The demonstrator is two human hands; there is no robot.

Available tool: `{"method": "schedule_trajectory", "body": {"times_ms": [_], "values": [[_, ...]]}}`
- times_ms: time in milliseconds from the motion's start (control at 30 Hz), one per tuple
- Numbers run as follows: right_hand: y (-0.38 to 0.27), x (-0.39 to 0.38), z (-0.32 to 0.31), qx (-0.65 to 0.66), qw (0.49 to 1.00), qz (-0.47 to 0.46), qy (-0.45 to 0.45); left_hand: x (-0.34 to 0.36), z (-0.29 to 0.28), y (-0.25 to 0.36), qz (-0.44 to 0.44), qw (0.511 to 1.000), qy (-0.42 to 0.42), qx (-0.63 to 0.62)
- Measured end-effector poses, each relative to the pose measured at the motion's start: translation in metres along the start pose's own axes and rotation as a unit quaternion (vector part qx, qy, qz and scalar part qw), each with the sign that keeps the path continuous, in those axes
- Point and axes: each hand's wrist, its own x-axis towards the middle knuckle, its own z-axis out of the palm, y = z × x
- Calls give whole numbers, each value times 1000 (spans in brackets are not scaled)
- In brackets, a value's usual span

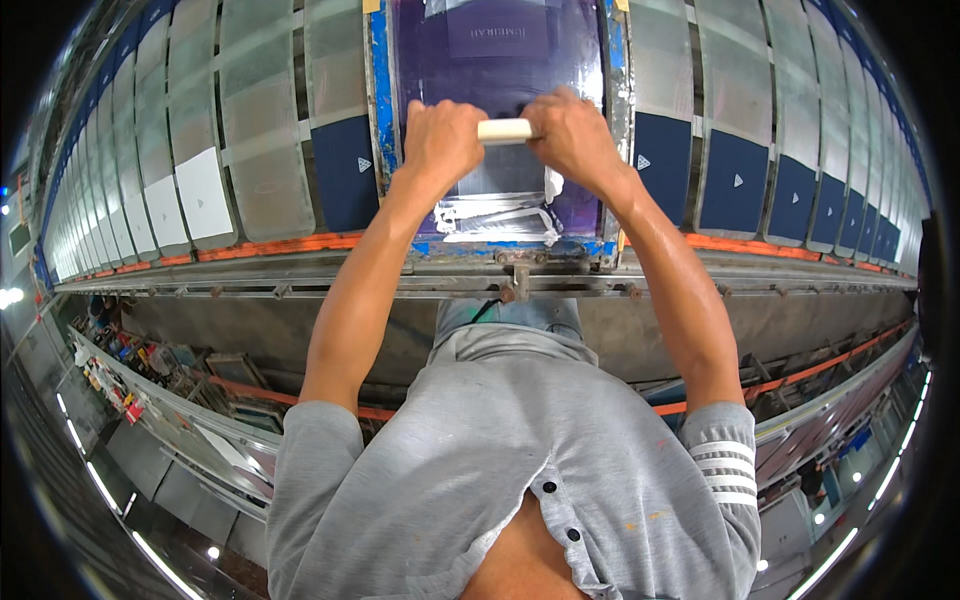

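Both of my hands grip a cream-coloured squeegee handle [505, 130] over a screen frame with a purple mesh [500, 70]. My left hand [442, 135] is closed round its left end, my right hand [570, 135] round its right end, with blurred fingers. The squeegee's blade is hard to make out. White ink [490, 218] is smeared along the near end of the mesh. The frame's edge [385, 90] is metal with worn blue coating.
Long rows of printing boards [255, 150] flank the frame, some with navy pieces [730, 185] or white pieces [205, 195]. A metal rail [400, 285] runs before my waist. Racks [180, 380] and another long table [220, 440] lie behind me.
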Motion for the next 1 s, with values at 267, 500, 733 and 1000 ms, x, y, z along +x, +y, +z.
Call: {"method": "schedule_trajectory", "body": {"times_ms": [267, 500, 733, 1000], "values": [[-61, -67, 5, 29, 1000, 0, 0, -89, 23, 17, 4, 995, 79, -63], [31, -6, -34, 23, 961, 222, 165, -6, -19, -25, 3, 998, 48, -33], [91, -25, 43, -19, 932, 302, 199, -84, 66, 14, 18, 983, 177, -53], [125, -64, 13, -19, 928, 270, 255, -94, 89, 63, 35, 975, 171, -141]]}}
